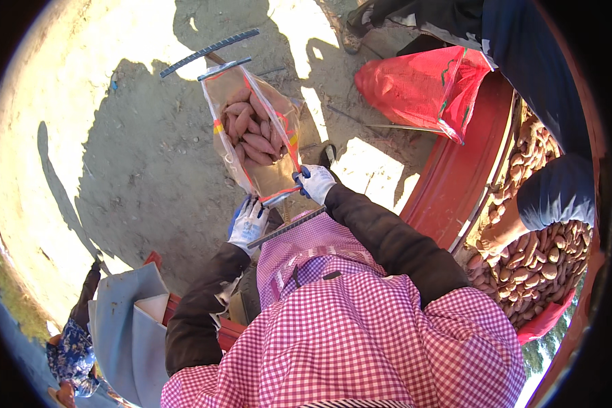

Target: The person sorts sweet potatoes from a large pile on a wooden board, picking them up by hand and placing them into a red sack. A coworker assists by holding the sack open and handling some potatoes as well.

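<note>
A clear plastic bag [273, 184] with orange-red edging hangs with its mouth spread before me. Reddish sweet potatoes [255, 135] lie inside it. My left hand [249, 224], in a white and blue work glove, grips the bag's near left corner. At the near right corner my right hand [315, 182], gloved alike, has its fingers curled over the orange-red edge. A ribbed metal bar [288, 228] runs between my forearms, close to my checked apron. Beyond the bag's far rim lies another ribbed bar [210, 52].
A red mesh sack [408, 92] stands at the upper right beside a red metal side panel [461, 168]. Behind that panel lies a heap of sweet potatoes [535, 262], with a person's bare foot [505, 229] in it. Grey sheeting [127, 321] and another person [74, 352] are at lower left.
</note>
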A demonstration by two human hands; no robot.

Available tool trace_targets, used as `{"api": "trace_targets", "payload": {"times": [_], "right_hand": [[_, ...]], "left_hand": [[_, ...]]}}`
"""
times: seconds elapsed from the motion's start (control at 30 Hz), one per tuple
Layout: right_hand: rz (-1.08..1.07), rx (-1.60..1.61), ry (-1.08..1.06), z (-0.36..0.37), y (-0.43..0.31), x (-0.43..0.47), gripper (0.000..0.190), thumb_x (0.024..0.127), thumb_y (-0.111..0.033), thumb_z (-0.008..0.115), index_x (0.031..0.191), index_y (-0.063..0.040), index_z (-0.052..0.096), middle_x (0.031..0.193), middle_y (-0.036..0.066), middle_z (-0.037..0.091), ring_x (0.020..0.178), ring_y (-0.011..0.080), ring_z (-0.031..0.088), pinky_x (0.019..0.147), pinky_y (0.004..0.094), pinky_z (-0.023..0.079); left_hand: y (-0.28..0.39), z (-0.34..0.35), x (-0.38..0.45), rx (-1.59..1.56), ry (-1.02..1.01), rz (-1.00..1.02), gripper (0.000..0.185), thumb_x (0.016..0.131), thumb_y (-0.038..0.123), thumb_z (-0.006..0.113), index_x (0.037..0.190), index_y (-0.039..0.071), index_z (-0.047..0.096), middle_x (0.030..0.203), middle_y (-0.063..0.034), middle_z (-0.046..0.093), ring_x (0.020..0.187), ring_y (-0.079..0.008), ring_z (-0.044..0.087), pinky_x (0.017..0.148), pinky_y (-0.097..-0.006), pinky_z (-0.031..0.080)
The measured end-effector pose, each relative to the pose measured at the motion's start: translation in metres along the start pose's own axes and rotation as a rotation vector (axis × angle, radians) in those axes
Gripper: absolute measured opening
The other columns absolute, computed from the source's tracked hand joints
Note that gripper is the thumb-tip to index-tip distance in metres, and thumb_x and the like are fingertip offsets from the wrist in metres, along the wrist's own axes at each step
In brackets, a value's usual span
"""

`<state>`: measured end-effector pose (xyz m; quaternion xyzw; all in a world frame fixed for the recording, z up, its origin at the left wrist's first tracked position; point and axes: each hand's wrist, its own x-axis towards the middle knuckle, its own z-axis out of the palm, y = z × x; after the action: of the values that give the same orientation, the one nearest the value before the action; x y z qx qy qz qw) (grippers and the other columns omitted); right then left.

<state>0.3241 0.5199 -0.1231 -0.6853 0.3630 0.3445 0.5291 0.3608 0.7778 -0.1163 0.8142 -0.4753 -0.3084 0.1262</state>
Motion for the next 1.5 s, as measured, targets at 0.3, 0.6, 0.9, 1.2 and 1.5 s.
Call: {"api": "trace_targets", "payload": {"times": [0.3, 0.6, 0.9, 1.2, 1.5], "right_hand": [[-0.24, -0.217, -0.096, -0.02, 0.002, -0.012, 0.03, 0.093, -0.034, 0.055, 0.101, -0.007, 0.066, 0.095, 0.019, 0.068, 0.092, 0.0356, 0.064, 0.081, 0.0448, 0.049], [-0.213, -0.122, 0.128, -0.125, 0.078, -0.057, 0.034, 0.092, -0.034, 0.057, 0.108, -0.006, 0.065, 0.101, 0.019, 0.069, 0.1, 0.0337, 0.065, 0.085, 0.0414, 0.05], [-0.071, 0.278, 0.671, -0.16, 0.226, -0.182, 0.033, 0.086, -0.036, 0.059, 0.097, -0.006, 0.066, 0.092, 0.019, 0.068, 0.089, 0.0361, 0.064, 0.078, 0.0431, 0.049], [0.081, 0.673, 1.589, -0.157, 0.324, -0.324, 0.024, 0.087, -0.019, 0.065, 0.106, -0.005, 0.064, 0.096, 0.014, 0.067, 0.089, 0.0295, 0.066, 0.08, 0.0362, 0.051], [0.744, 0.636, 1.593, -0.217, 0.499, -0.375, 0.072, 0.078, -0.046, 0.069, 0.139, -0.017, 0.045, 0.132, 0.015, 0.049, 0.12, 0.0376, 0.047, 0.098, 0.0517, 0.04]], "left_hand": [[-0.011, 0.036, 0.028, 0.199, -0.122, -0.242, 0.05, 0.082, 0.035, 0.066, 0.123, 0.006, 0.062, 0.128, -0.0233, 0.055, 0.128, -0.0411, 0.045, 0.115, -0.0524, 0.026], [0.014, 0.053, 0.044, 0.221, -0.335, -0.593, 0.058, 0.085, 0.044, 0.062, 0.131, 0.01, 0.056, 0.137, -0.0172, 0.053, 0.128, -0.0358, 0.048, 0.111, -0.0568, 0.028], [0.04, 0.031, 0.071, 0.13, -0.58, -0.337, 0.061, 0.085, 0.048, 0.063, 0.125, 0.003, 0.058, 0.121, -0.0206, 0.063, 0.113, -0.0338, 0.061, 0.092, -0.0442, 0.048], [0.134, -0.01, 0.178, 0.07, -0.445, 0.134, 0.048, 0.088, 0.032, 0.064, 0.123, 0.0, 0.059, 0.12, -0.019, 0.064, 0.112, -0.0346, 0.061, 0.094, -0.0419, 0.047], [0.418, -0.016, 0.234, -0.31, -0.489, 0.308, 0.034, 0.091, 0.01, 0.063, 0.124, -0.001, 0.059, 0.12, -0.0127, 0.063, 0.11, -0.0203, 0.06, 0.098, -0.0308, 0.046]]}}
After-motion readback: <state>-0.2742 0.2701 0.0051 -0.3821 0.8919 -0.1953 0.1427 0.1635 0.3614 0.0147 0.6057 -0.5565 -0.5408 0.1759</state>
